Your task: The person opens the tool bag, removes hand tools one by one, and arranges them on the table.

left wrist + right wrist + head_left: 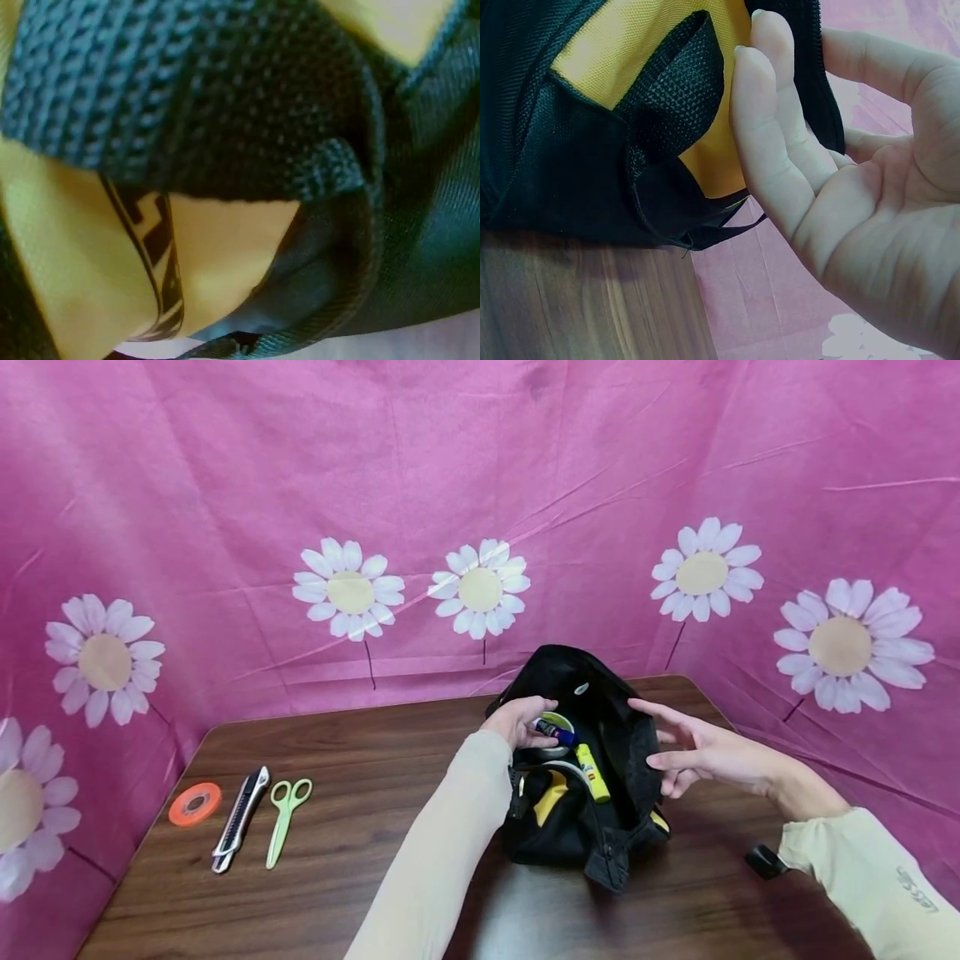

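Observation:
A black tool bag [555, 835] with yellow panels stands with its mouth spread wide. Inside its left side, my left hand [516, 720] holds a small dark blue tube [558, 734] between thumb and fingers, over a tape roll [567, 724]. A yellow glue stick [592, 772] lies in the bag beside it. My right hand [693, 750] grips the bag's right rim, with some fingers against the outside. In the right wrist view, those fingers [761, 112] lie by a black webbing loop [682, 97]. The left wrist view is filled by webbing [187, 97]; the hand is hidden there.
On the left of the wooden table [352, 827] lie an orange tape roll [187, 812], a box cutter [242, 818] and green-handled scissors [281, 827]. A pink cloth [420, 460] with daisies hangs behind and at both sides.

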Demonstrator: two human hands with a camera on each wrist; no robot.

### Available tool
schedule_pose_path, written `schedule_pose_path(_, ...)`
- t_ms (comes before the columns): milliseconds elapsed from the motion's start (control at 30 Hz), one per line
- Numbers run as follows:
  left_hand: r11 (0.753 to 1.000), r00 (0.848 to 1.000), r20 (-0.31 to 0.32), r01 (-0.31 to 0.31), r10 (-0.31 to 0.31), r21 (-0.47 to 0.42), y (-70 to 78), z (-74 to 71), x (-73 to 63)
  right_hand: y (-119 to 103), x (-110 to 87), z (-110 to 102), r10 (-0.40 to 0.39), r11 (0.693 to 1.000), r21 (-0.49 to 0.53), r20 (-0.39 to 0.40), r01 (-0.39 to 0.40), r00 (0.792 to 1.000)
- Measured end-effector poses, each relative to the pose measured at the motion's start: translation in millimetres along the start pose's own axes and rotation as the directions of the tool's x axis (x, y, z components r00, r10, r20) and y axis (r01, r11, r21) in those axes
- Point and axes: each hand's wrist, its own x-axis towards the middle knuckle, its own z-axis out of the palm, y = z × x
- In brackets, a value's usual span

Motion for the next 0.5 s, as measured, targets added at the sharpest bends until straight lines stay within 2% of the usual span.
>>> schedule_pose_path(133,1.000,1.000,0.020,0.011,-0.010,-0.027,-3.0,-3.1,5.2,0.1,0.6,1.5,-0.001,1.000,-0.003,-0.002,0.001,1.000)
schedule_pose_path(233,1.000,1.000,0.009,0.005,-0.005,-0.003,-5.7,-2.7,9.2,0.1,0.6,3.1,0.005,1.000,0.010,0.001,-0.005,1.000)
schedule_pose_path(367,0.991,0.998,-0.035,-0.041,0.045,0.129,-9.6,1.8,13.7,-0.4,0.1,4.8,0.008,1.000,0.024,-0.002,-0.008,1.000)
schedule_pose_path(433,0.974,0.993,-0.074,-0.071,0.089,0.213,-12.3,5.8,15.0,-0.7,-0.5,5.5,0.010,1.000,0.028,-0.003,-0.010,1.000)
schedule_pose_path(500,0.953,0.981,-0.131,-0.101,0.143,0.287,-16.1,10.7,15.7,-0.9,-1.0,6.2,0.009,1.000,0.030,0.000,-0.009,1.000)
